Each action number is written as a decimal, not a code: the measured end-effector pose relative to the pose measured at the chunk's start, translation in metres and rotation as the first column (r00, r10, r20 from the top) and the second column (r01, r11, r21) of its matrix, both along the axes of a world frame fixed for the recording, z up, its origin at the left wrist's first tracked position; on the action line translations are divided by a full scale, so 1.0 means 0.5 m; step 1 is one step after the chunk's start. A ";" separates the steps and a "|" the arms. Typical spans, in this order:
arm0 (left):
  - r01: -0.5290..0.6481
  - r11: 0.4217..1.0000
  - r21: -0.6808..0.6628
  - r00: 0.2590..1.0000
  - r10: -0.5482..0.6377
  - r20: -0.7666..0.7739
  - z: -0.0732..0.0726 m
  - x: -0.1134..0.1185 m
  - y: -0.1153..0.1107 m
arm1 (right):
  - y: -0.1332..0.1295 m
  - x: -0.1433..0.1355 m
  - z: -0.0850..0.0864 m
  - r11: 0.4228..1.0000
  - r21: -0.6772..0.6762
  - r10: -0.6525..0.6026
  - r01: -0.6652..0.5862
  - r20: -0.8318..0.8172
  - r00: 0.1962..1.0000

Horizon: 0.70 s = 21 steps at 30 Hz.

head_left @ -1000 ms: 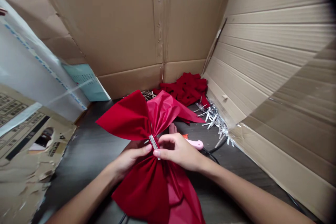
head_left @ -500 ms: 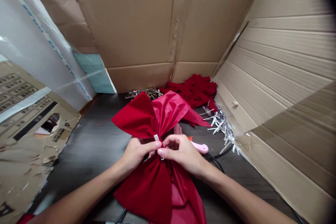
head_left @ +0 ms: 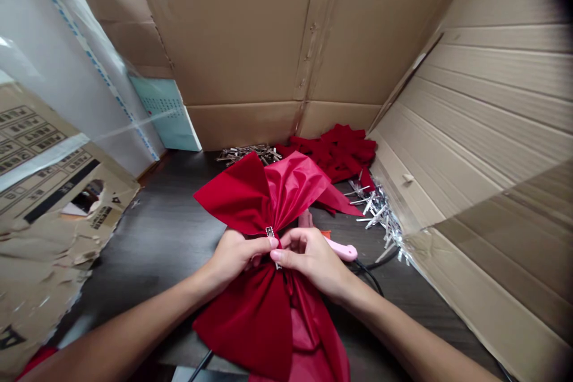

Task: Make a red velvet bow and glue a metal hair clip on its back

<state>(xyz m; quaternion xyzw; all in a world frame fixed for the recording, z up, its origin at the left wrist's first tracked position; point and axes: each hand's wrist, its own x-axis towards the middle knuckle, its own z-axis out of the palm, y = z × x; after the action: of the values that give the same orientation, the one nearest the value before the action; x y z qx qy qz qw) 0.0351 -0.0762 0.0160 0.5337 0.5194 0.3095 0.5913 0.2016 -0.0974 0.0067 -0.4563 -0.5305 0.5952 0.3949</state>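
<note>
A large red fabric bow (head_left: 255,322) is gathered tightly at its middle, its loops fanning away from me and toward me. At the gathered centre sits a small silvery metal clip (head_left: 270,232), partly covered by fingers. My left hand (head_left: 239,253) pinches the centre from the left, thumb on top near the clip. From the right, my right hand (head_left: 308,256) closes thumb and forefinger on the same spot. The fingertips of both hands nearly meet there. What lies beneath the fingers is hidden.
Behind the bow lie a heap of red fabric strips (head_left: 342,152) and a pile of metal clips (head_left: 244,154). Silver twist ties (head_left: 380,215) run along the right cardboard wall (head_left: 470,131). A pink-handled tool (head_left: 344,250) with a black cable rests beside my right hand.
The view has shifted slightly, so the surroundings sit a little differently in frame. The clip's face has turned a bit; both hands keep their pinch at the bow's centre.
</note>
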 end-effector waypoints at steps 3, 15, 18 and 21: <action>0.024 1.000 -0.009 0.998 -0.024 0.055 -0.005 0.002 -0.001 | 0.001 0.001 -0.003 1.000 -0.008 -0.015 0.015 -0.008 1.000; -0.038 0.999 -0.006 0.999 0.039 0.017 -0.011 -0.007 0.003 | -0.004 0.001 -0.003 0.992 0.006 0.126 -0.127 0.055 0.990; -0.031 1.000 0.001 0.999 0.031 0.014 -0.016 -0.007 0.003 | -0.004 0.000 -0.008 0.993 0.011 0.118 -0.118 0.048 0.992; -0.028 1.000 0.013 0.999 0.028 0.018 -0.019 -0.007 0.002 | -0.004 -0.002 -0.013 0.996 0.007 0.092 -0.092 0.046 0.995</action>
<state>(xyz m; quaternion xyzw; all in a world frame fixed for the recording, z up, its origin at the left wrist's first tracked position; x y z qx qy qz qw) 0.0316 -0.0750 0.0068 0.5275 0.5194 0.3258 0.5881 0.2008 -0.0993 0.0002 -0.4430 -0.5625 0.6000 0.3569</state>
